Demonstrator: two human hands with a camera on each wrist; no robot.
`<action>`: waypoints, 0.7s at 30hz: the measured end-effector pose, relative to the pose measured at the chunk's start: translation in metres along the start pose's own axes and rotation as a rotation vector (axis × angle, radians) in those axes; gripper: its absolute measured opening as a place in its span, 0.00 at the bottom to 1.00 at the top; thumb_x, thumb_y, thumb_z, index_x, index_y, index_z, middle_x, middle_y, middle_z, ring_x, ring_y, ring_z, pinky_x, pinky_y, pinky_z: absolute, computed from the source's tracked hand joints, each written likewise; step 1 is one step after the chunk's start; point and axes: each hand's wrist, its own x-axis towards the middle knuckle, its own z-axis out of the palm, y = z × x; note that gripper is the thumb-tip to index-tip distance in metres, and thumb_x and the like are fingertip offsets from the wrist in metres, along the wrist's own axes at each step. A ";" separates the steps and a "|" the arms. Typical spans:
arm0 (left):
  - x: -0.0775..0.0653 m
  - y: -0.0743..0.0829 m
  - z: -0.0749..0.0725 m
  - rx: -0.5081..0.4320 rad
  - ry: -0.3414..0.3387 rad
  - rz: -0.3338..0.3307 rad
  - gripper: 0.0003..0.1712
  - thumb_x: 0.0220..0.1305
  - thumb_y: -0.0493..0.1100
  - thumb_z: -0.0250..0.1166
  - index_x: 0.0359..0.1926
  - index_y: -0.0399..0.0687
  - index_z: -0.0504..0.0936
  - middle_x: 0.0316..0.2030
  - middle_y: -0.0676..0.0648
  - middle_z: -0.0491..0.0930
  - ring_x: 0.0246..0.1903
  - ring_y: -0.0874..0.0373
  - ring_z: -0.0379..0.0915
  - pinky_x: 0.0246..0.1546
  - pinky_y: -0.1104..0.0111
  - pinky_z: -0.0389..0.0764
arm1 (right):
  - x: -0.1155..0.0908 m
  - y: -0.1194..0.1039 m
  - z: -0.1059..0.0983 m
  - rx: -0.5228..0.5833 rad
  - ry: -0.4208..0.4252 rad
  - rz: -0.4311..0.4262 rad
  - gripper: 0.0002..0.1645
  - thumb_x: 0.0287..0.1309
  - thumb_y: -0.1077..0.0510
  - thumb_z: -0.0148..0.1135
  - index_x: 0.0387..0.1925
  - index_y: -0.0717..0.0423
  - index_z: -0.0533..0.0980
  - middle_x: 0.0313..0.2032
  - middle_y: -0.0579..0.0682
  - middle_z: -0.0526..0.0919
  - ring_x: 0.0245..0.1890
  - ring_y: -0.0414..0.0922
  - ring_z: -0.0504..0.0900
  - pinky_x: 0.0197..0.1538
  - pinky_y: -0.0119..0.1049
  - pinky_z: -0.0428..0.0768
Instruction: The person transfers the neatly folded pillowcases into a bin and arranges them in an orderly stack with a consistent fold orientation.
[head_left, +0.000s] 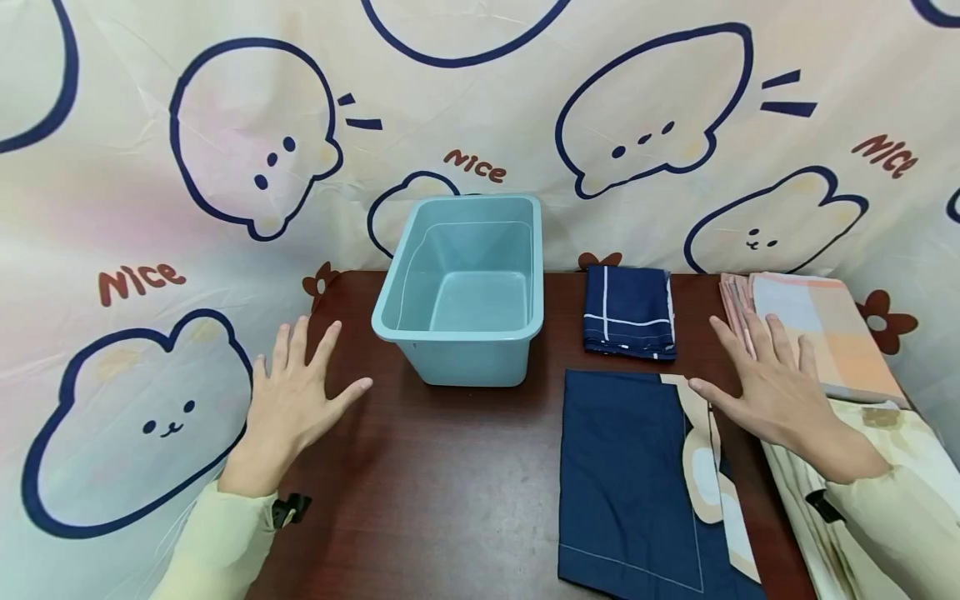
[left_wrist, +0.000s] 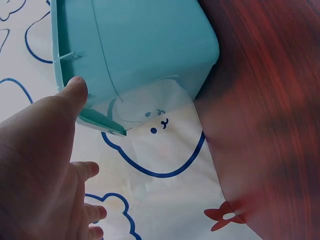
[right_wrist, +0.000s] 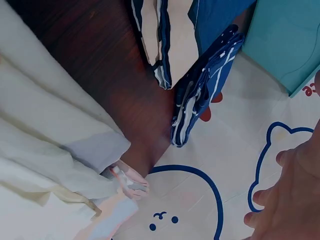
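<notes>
My left hand hovers at the table's left edge with fingers spread, holding nothing. To its right stands a light blue plastic bin, empty inside; in the left wrist view the bin is beyond my thumb. My right hand, fingers also spread, is held above the right side of the table and grips nothing. Below and left of it lies a large folded navy cloth with a beige and white pattern. Behind that cloth is a small folded navy cloth with white lines.
A folded pastel checked cloth lies at the back right, with a cream folded cloth in front of it. The dark wooden table meets a white curtain printed with bear outlines at its back and sides.
</notes>
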 end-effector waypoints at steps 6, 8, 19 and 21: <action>-0.002 0.000 0.001 0.023 0.027 0.027 0.57 0.60 0.78 0.57 0.80 0.55 0.51 0.78 0.31 0.44 0.77 0.28 0.37 0.67 0.25 0.47 | -0.002 0.003 0.000 -0.009 0.010 -0.015 0.60 0.60 0.27 0.58 0.82 0.44 0.43 0.78 0.69 0.44 0.78 0.72 0.41 0.68 0.77 0.44; -0.002 0.001 0.001 0.025 0.039 0.041 0.56 0.60 0.75 0.60 0.79 0.53 0.54 0.77 0.30 0.47 0.76 0.29 0.39 0.67 0.27 0.49 | -0.002 0.005 -0.001 -0.010 0.013 -0.021 0.60 0.60 0.27 0.58 0.82 0.44 0.43 0.78 0.70 0.46 0.77 0.72 0.43 0.68 0.76 0.46; -0.005 0.003 0.009 -0.122 0.065 0.119 0.40 0.65 0.55 0.67 0.71 0.43 0.66 0.70 0.30 0.63 0.71 0.31 0.55 0.67 0.32 0.60 | -0.005 0.008 0.002 -0.012 -0.004 -0.039 0.62 0.58 0.27 0.61 0.81 0.47 0.45 0.76 0.72 0.49 0.75 0.73 0.47 0.65 0.75 0.52; -0.005 0.004 0.009 -0.133 0.075 0.128 0.38 0.65 0.53 0.67 0.70 0.41 0.68 0.68 0.31 0.67 0.69 0.32 0.60 0.66 0.33 0.63 | -0.005 0.008 0.003 -0.008 -0.013 -0.036 0.61 0.58 0.27 0.61 0.81 0.48 0.46 0.76 0.73 0.49 0.75 0.73 0.47 0.65 0.76 0.52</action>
